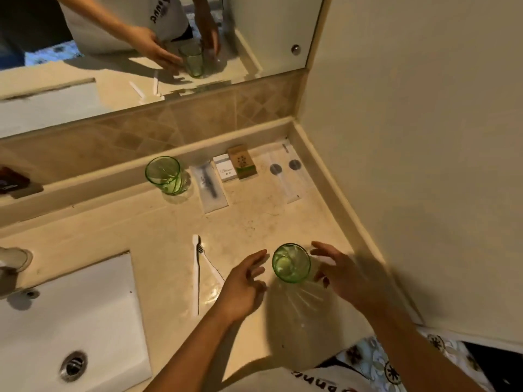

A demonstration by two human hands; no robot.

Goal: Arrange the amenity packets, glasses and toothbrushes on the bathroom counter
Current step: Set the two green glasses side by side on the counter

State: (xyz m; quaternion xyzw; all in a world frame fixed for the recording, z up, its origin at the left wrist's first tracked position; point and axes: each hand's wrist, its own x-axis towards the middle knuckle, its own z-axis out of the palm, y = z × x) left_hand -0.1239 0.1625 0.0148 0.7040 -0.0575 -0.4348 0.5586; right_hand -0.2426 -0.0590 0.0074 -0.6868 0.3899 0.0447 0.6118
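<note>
A green glass (291, 263) stands upright near the counter's front right, between my two hands. My left hand (243, 284) hovers just left of it, fingers spread, holding nothing. My right hand (336, 271) is just right of it, fingers apart, apparently not gripping it. A second green glass (165, 175) stands at the back by the ledge. Two white toothbrushes (196, 274) lie left of my left hand. Along the back lie a clear packet (210, 188), a white box (225, 168), a brown box (242, 162) and two long white packets (285, 176).
The beige counter (254, 222) meets the wall (410, 165) on the right. A white sink (70, 321) with a drain and tap fills the lower left. A mirror (141, 52) hangs above the tiled backsplash. A dark object (17, 183) sits on the ledge at far left.
</note>
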